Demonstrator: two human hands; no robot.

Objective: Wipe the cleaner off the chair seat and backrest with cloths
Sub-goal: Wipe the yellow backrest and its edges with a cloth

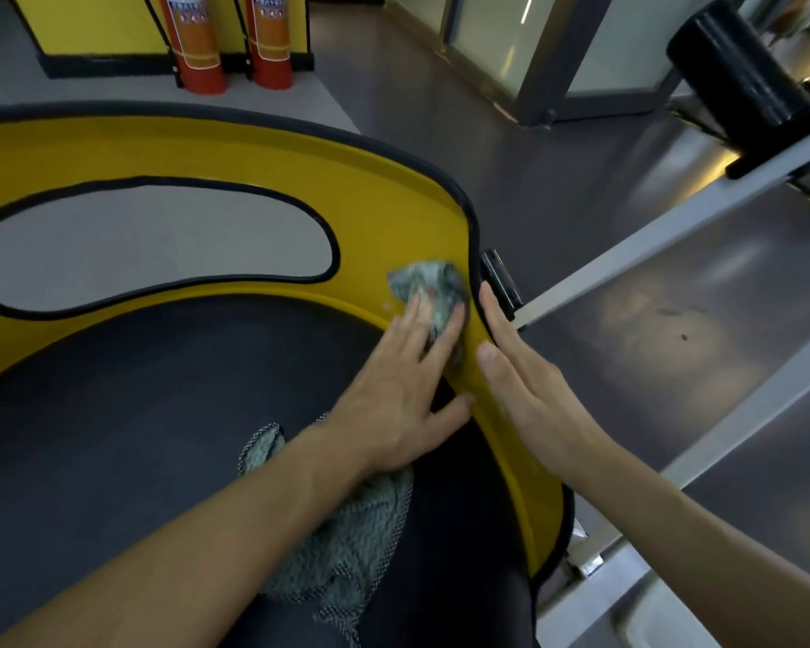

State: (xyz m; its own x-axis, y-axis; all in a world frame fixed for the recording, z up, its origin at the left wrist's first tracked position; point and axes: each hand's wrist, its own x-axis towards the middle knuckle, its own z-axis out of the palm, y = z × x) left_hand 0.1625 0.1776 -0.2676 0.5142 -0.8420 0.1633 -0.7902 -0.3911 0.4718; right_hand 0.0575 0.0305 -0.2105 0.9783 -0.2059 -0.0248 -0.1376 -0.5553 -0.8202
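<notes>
Left hand [394,390] is flat, fingers straight and spread, pressing a crumpled cloth [424,285] onto the yellow backrest [207,156] at its right end, just above where it meets the dark seat [136,413]. The fingertips cover the cloth's lower part and the rest bunches out above them; this spot is motion-blurred. Right hand [529,395] is also flat with fingers straight and together, lying along the backrest's outer right edge against the black rim [468,217], holding nothing. The hands are close, with only the yellow edge strip between them. A second cloth [347,530] lies loose on the seat, partly under the left wrist and forearm; I can't tell whether it joins the first under the palm. The backrest has a kidney-shaped cutout [150,236] with black trim, and grey floor [440,86] shows through it. A black bracket [501,282] sits just beside the right fingertips, outside the rim, mounted on a grey bar [627,254] that runs up-right to a black roller pad [739,72]. A dark scuff [683,337] marks the floor to the right. Behind the chair two red-orange extinguishers [197,44] stand against a yellow wall, well apart from it, and a framed glass panel [496,35] is at upper right.
</notes>
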